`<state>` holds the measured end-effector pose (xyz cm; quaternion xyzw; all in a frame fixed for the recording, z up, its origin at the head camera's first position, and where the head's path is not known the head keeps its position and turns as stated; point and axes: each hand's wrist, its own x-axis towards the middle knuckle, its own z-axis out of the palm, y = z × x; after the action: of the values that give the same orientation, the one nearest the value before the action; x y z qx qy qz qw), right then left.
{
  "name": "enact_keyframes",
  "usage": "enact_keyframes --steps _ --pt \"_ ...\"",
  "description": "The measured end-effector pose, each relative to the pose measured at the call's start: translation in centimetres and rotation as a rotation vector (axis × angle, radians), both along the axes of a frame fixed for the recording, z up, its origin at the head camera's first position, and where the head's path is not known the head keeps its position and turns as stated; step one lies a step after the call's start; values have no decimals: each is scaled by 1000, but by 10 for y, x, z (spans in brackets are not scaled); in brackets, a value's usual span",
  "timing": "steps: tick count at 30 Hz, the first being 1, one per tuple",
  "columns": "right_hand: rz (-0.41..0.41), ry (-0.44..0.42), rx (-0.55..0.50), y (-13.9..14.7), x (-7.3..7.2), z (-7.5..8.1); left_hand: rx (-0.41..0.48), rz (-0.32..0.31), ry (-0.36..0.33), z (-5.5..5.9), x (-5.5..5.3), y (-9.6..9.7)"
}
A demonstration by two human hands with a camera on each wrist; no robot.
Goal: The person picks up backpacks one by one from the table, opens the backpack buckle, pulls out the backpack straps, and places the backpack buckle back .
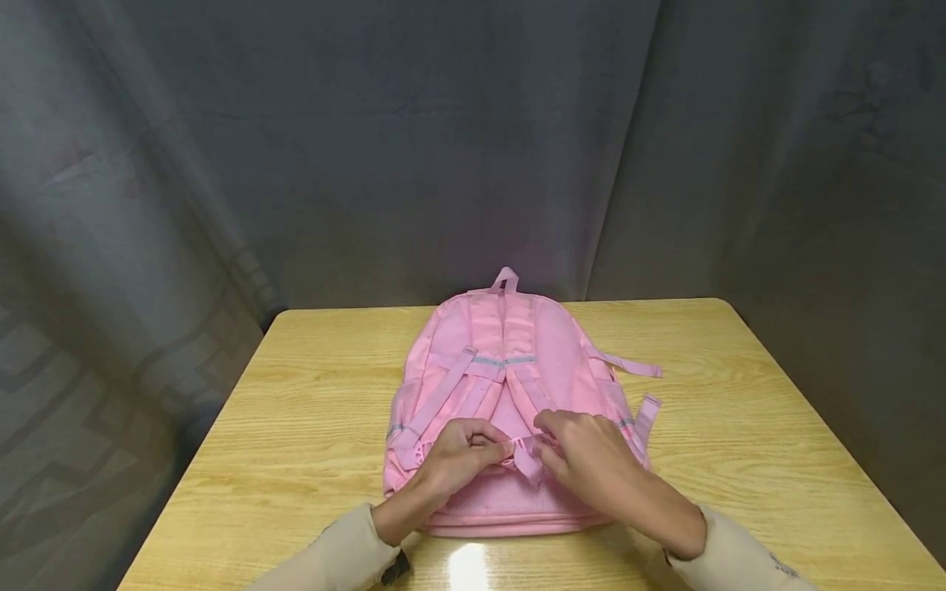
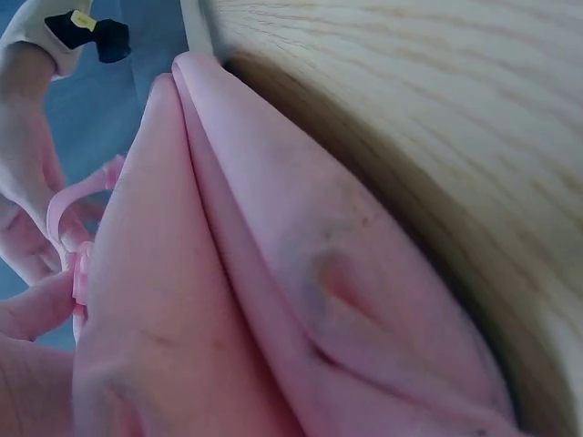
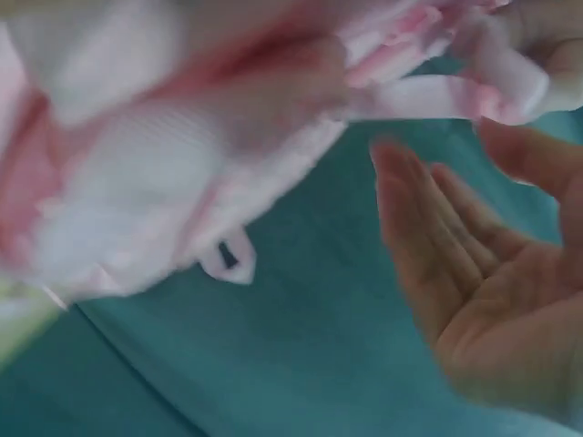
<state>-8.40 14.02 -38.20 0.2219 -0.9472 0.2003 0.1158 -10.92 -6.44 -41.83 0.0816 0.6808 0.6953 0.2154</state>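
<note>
A pink backpack (image 1: 557, 336) lies on the table with its shoulder straps facing up and its top loop pointing away from me. My left hand (image 1: 456, 456) pinches a pink plastic buckle (image 2: 82, 271) on a strap near the bag's lower middle. From there a loose strap end (image 1: 528, 461) hangs between my two hands. The right hand (image 1: 591, 453) is just to the right of it; in the right wrist view its fingers (image 3: 424, 232) stretch apart from the thumb, whose tip is at the strap. Part of the buckle is hidden behind fingers.
The bag rests on a wooden table (image 1: 310, 394). Two loose strap ends, an upper one (image 1: 634, 366) and a lower one (image 1: 646, 419), stick out on its right side. Grey curtains (image 1: 443, 148) hang behind the table and at both sides.
</note>
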Motion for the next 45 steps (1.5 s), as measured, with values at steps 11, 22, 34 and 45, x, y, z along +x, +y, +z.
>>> enact_keyframes --steps 11,22,34,45 --pt "293 -318 -314 13 -25 -26 2 -36 -10 -1 2 -1" --pt "410 -241 -313 15 -32 -30 11 -64 -26 -1 1 -4" --pt "458 -271 -318 18 -36 -28 -27 -82 -18 -1 -1 -9" --pt "392 -314 -295 29 -37 -26 -98 -94 36 6 -3 -16"
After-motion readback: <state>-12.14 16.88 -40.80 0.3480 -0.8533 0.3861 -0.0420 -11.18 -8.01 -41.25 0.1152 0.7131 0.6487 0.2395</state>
